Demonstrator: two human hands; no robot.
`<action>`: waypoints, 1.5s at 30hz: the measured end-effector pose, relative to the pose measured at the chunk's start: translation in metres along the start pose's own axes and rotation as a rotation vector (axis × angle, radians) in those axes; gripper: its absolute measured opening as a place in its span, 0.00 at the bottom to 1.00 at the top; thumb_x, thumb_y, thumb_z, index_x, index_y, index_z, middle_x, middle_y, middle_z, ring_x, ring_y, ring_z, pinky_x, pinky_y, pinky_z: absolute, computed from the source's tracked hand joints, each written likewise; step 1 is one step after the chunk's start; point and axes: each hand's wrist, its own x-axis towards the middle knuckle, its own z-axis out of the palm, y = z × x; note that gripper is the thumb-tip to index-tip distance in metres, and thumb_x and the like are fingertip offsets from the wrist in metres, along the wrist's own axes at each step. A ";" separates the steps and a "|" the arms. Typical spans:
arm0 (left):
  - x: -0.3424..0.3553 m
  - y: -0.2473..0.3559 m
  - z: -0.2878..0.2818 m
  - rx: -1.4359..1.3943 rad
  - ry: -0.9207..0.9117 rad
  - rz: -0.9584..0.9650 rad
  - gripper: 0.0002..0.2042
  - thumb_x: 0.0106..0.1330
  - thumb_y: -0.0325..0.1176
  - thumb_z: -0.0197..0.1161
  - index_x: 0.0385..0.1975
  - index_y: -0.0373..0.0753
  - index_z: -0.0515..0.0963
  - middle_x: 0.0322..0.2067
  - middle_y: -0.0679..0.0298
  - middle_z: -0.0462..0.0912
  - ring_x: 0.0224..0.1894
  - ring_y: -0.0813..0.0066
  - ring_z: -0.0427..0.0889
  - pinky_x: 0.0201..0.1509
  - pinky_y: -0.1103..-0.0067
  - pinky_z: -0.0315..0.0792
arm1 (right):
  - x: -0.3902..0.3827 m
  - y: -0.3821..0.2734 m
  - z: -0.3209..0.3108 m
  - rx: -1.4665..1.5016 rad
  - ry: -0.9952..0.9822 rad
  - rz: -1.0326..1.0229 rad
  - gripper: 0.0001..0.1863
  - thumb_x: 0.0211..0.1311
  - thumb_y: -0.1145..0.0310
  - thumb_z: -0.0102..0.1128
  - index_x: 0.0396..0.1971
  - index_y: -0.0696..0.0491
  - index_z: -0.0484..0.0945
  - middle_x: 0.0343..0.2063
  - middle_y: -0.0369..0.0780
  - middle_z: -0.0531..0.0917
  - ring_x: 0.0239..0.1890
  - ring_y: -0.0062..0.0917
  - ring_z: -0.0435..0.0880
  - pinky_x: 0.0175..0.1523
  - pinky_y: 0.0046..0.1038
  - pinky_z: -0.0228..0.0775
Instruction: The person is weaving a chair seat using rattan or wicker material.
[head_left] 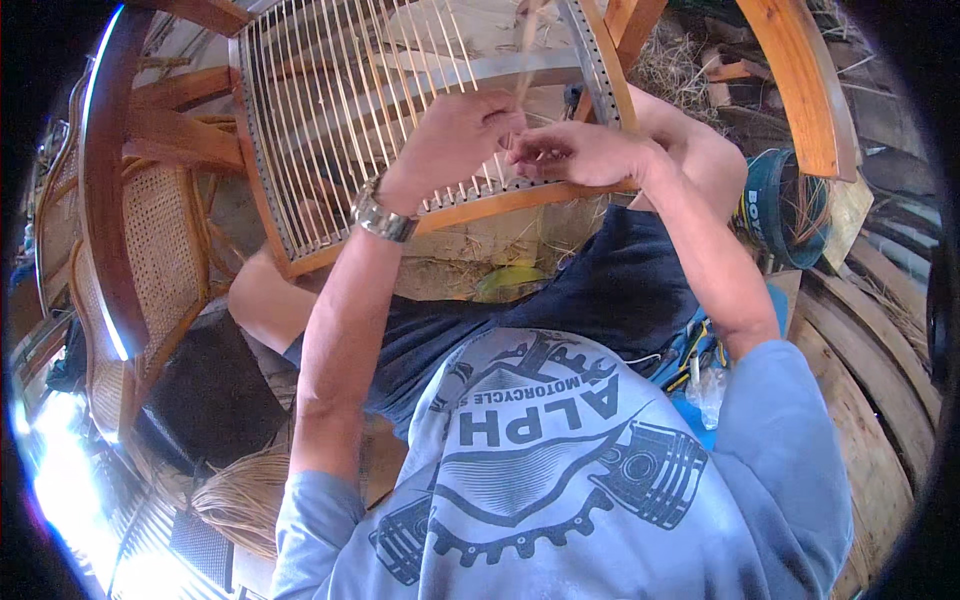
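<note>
**Cane strand at the near rail, seat frame part-strung**

Pale cane strand (pixel 524 60) pinched between both hands, running up and away from the fingers toward the top of the view. Left hand (pixel 455 135) closed on it with fingertips bunched; right hand (pixel 575 152) clamped on the same strand just beside, the two hands touching over the near rail of the wooden seat frame (pixel 480 205). Wristwatch (pixel 380 215) on the left wrist.

Progress, judged: one layer of parallel strands (pixel 330 110) stretched across most of the frame, left of the hands and beyond them. No crossing weave visible. Right-hand portion of the frame hard to read behind the hands. Early stage, much left.

Room: frame propped on the knees, tilted. Drilled side rail (pixel 600 60) close above the right hand. Finished caned chair (pixel 150 250) well off to the left. Coil of loose cane (pixel 240 495) below the left elbow. Green bucket (pixel 785 205) and stacked curved boards (pixel 880 400) beyond the right forearm. Elbows free; fingers tight against rail and strands.
</note>
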 end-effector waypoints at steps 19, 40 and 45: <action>-0.027 0.107 -0.086 -0.321 0.216 0.188 0.08 0.73 0.32 0.60 0.41 0.35 0.83 0.28 0.64 0.84 0.31 0.83 0.81 0.34 0.82 0.76 | 0.000 -0.036 0.009 -0.078 0.062 -0.306 0.06 0.66 0.73 0.59 0.38 0.59 0.81 0.34 0.43 0.85 0.41 0.29 0.85 0.48 0.30 0.75; -0.126 -0.001 -0.022 -0.426 0.366 -0.349 0.16 0.70 0.38 0.65 0.48 0.31 0.80 0.32 0.67 0.83 0.36 0.83 0.77 0.41 0.82 0.73 | 0.020 -0.054 0.028 -0.046 0.380 0.180 0.09 0.66 0.68 0.60 0.39 0.59 0.80 0.28 0.41 0.86 0.32 0.21 0.84 0.41 0.26 0.73; -0.087 -0.001 -0.022 -0.461 0.351 -0.265 0.18 0.70 0.37 0.64 0.52 0.30 0.77 0.33 0.65 0.83 0.35 0.83 0.79 0.37 0.83 0.73 | 0.043 -0.036 -0.003 -0.083 0.396 -0.147 0.06 0.64 0.70 0.62 0.37 0.56 0.82 0.28 0.39 0.86 0.32 0.19 0.84 0.40 0.25 0.73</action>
